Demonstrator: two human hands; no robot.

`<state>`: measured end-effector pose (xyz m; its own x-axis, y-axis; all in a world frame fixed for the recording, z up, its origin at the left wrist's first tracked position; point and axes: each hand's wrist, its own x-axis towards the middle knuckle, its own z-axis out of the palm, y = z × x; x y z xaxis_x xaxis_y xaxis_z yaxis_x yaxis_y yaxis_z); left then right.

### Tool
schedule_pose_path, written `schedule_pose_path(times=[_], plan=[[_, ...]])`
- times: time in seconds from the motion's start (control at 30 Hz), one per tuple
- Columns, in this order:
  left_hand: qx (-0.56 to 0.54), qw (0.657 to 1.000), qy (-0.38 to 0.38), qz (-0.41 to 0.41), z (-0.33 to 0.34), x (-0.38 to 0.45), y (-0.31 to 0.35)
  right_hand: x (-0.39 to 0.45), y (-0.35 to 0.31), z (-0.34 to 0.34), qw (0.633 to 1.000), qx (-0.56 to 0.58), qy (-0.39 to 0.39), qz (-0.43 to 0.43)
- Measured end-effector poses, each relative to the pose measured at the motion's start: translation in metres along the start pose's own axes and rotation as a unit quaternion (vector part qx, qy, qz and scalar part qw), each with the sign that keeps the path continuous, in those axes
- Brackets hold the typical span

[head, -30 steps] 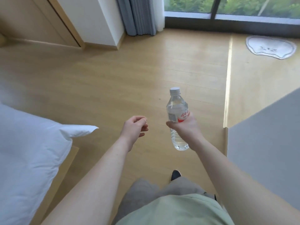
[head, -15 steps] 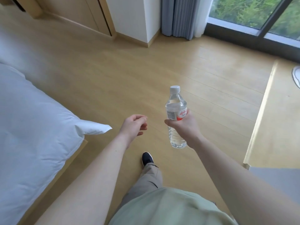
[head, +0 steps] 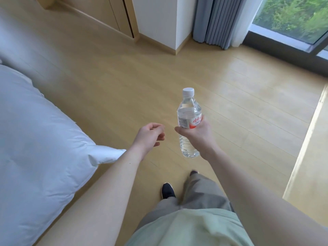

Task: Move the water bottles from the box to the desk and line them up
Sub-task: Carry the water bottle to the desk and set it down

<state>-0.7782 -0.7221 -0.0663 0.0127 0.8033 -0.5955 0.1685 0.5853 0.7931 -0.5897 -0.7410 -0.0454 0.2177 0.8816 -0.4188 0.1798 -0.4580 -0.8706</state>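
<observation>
Carrying a water bottle (head: 189,121) past the bed (head: 35,132) (right hand (head: 198,137) grip).

The right hand (head: 198,134) wraps the middle of the water bottle (head: 189,110), hiding part of its red and white label, whose print is too small to read. The white duvet (head: 35,139) runs off the left edge. The window (head: 291,16) is cut by the top and right edges. One foot (head: 193,173) is blurred; both forearms leave the near edge.
</observation>
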Motion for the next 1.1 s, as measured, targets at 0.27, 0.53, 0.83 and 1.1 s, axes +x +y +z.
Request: schedule_pose_path(times=[0.27,0.53,0.83,1.1], plan=[[-0.037,0.998,0.051,-0.008,-0.015,0.075,0.05,0.106,-0.047,0.024,0.998,-0.025,-0.056,-0.001],[-0.078,0.989,0.127,-0.02,-0.025,0.156,0.12,0.216,-0.108,0.033,0.991,-0.049,-0.122,-0.017],[-0.139,0.977,0.162,-0.023,-0.039,0.215,0.17,0.297,-0.156,0.05,0.982,-0.088,-0.164,-0.024],[-0.147,0.975,0.164,-0.012,-0.082,0.282,0.203,0.357,-0.195,0.1,0.974,-0.109,-0.195,-0.037]])
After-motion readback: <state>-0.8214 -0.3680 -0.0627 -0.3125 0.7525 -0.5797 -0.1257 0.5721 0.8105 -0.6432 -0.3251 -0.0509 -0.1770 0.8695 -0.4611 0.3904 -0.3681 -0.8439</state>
